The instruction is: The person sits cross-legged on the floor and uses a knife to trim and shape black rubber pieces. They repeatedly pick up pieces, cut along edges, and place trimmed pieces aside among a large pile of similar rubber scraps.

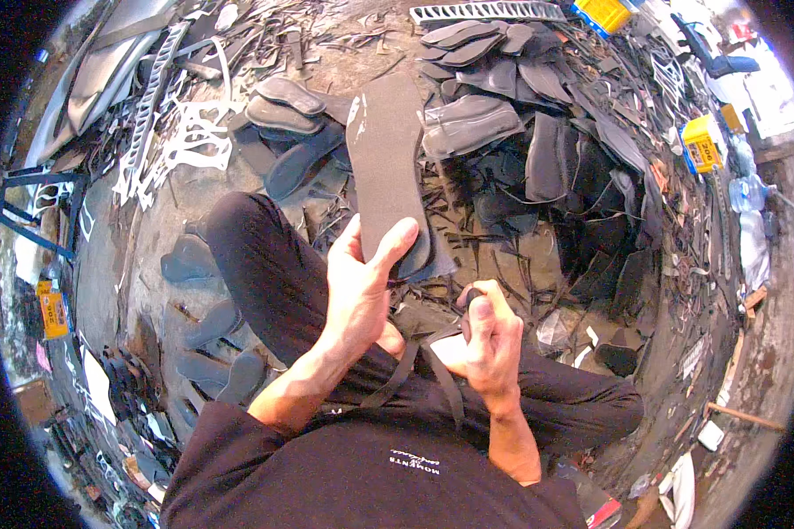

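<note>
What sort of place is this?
Probably a footwear workshop: the left hand holds a grey sole-shaped piece, similar dark pieces lie piled ahead, and a white cut-out offcut lies further left.

Pretty bright where I'm standing tbh, upper right's blown out white, edges bend hard, black corners look grainy.

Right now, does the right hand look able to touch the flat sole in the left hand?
Likely yes: the right hand is near the flat sole with no visible barrier between, though its fingers grip a dark object.
</note>
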Available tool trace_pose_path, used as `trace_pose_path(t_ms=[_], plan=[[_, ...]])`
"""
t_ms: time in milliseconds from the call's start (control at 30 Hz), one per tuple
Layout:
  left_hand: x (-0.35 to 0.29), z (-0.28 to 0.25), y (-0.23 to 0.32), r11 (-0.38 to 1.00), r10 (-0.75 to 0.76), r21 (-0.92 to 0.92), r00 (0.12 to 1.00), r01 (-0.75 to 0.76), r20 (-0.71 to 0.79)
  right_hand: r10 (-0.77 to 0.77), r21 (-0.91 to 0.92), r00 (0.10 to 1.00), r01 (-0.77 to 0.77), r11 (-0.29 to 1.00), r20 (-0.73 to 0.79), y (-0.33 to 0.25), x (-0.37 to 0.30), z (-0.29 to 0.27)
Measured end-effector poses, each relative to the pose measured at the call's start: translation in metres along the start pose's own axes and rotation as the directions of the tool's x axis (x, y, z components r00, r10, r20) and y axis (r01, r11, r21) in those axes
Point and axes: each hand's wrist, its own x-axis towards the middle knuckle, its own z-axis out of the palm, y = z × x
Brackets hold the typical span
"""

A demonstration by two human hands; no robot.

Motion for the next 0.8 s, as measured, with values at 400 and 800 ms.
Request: trace_pose_path(t_ms=[400, 800], plan=[[-0.006, 0.028, -0.006, 0.987, -0.054, -0.158, 0.992, 0.035, -0.115, 0.025, -0.237, 0.994, -0.050, 0.970, -0.106, 0.023, -0.041, 0.014], [-0.034, 0.007, 0.007, 0.962, -0.233, 0.218, 0.917, 0.167, 0.325, 0.147, -0.002, 0.988, -0.147, 0.989, -0.049, -0.011, 0.001, -0.003]])
